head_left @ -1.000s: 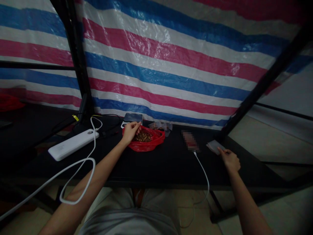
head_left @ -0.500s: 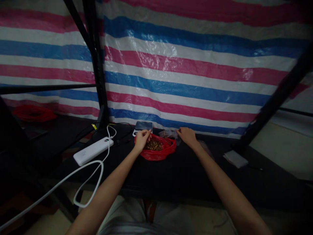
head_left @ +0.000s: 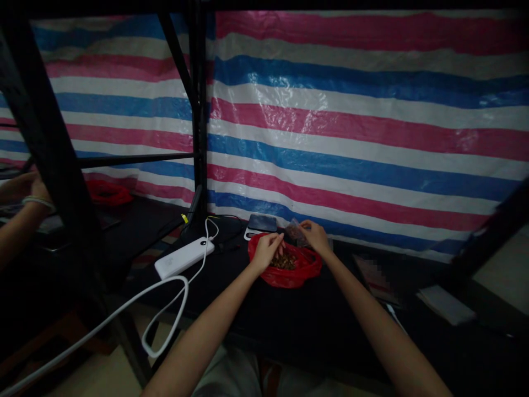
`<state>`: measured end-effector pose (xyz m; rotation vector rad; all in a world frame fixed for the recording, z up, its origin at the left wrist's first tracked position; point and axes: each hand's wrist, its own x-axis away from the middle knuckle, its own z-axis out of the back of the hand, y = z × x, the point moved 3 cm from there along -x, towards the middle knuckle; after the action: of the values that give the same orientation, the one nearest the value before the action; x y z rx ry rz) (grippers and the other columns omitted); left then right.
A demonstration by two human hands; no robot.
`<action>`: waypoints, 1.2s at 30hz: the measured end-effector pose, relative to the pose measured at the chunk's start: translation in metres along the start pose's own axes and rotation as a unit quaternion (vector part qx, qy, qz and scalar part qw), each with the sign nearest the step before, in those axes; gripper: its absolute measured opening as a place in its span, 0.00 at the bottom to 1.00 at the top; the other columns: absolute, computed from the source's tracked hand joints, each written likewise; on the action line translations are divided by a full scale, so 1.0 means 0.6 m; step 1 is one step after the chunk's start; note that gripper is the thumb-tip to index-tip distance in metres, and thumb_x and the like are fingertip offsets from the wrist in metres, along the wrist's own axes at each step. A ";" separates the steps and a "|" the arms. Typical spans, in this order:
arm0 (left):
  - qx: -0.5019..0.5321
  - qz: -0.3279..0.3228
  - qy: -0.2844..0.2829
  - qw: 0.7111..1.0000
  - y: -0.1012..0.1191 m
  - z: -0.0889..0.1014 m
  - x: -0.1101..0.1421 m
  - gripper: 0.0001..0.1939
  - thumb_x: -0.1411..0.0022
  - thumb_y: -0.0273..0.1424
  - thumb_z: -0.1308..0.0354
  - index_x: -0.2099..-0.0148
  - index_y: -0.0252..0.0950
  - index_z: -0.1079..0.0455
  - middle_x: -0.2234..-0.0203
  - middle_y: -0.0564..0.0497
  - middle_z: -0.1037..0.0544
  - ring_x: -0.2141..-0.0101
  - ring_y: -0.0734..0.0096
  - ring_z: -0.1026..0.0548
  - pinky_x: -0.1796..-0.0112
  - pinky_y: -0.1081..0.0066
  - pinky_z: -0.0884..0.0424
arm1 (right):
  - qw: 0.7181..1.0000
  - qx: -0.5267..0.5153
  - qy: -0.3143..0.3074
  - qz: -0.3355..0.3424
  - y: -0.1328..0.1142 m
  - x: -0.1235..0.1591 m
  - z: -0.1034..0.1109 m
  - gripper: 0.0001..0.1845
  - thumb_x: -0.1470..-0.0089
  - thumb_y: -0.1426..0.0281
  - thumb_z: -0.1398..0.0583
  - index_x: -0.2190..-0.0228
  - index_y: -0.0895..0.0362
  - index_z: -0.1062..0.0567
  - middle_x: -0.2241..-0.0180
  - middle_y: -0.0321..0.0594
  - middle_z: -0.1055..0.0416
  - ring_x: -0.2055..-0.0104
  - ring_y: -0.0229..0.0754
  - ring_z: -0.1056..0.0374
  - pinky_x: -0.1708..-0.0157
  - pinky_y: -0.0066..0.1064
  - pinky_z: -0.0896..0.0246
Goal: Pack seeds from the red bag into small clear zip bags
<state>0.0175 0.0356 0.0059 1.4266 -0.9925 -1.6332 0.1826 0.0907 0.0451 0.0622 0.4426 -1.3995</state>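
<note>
My left hand (head_left: 268, 251) is over a red plastic bag (head_left: 289, 271) of small brown pieces (head_left: 284, 261), its fingers pinched together at the pile. What it pinches is too small to make out. My right hand (head_left: 314, 236) is just behind the bag and grips a small clear plastic bag (head_left: 296, 230) by its edge. Both hands rest near the back of a dark table (head_left: 322, 320). A small digital scale (head_left: 261, 224) stands right behind the red bag.
A white power bank (head_left: 184, 257) with a white cable (head_left: 157, 309) lies left of the bag. White paper (head_left: 446, 304) lies at the right. A black frame post (head_left: 199, 110) stands before the striped tarp (head_left: 351, 127). Another person's arm (head_left: 20, 212) shows at far left.
My right hand left the white paper at the right and came to the clear bag behind the red bag. The view swung right and down; my left hand stayed at the pile.
</note>
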 end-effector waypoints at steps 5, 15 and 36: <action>-0.021 -0.040 0.038 0.998 0.014 -0.001 0.010 0.19 0.43 0.46 0.53 0.69 0.36 0.34 0.82 0.56 0.32 0.82 0.77 0.35 0.78 0.77 0.39 | 0.964 -0.030 0.173 0.200 -0.079 0.081 0.026 0.13 0.43 0.65 0.51 0.66 0.55 0.29 0.67 0.39 0.26 0.66 0.42 0.31 0.67 0.30 0.43; 0.061 -0.008 -0.022 0.998 -0.018 -0.022 0.001 0.19 0.43 0.47 0.53 0.65 0.35 0.35 0.75 0.51 0.31 0.76 0.74 0.31 0.81 0.78 0.36 | 0.918 0.044 0.242 0.311 -0.071 0.122 0.014 0.14 0.43 0.73 0.51 0.64 0.58 0.27 0.65 0.42 0.26 0.63 0.42 0.33 0.64 0.32 0.46; -0.123 -0.188 0.124 0.966 0.057 0.002 0.024 0.09 0.42 0.33 0.48 0.68 0.36 0.29 0.62 0.47 0.30 0.59 0.68 0.31 0.56 0.70 0.37 | 0.933 -0.110 0.270 0.209 -0.090 0.136 0.030 0.12 0.45 0.67 0.47 0.62 0.53 0.26 0.62 0.38 0.26 0.59 0.44 0.34 0.53 0.41 0.52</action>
<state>0.0158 0.0079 0.0308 1.6633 -0.3743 -1.7139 0.1442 -0.0008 0.0460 0.3464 0.9812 -0.8893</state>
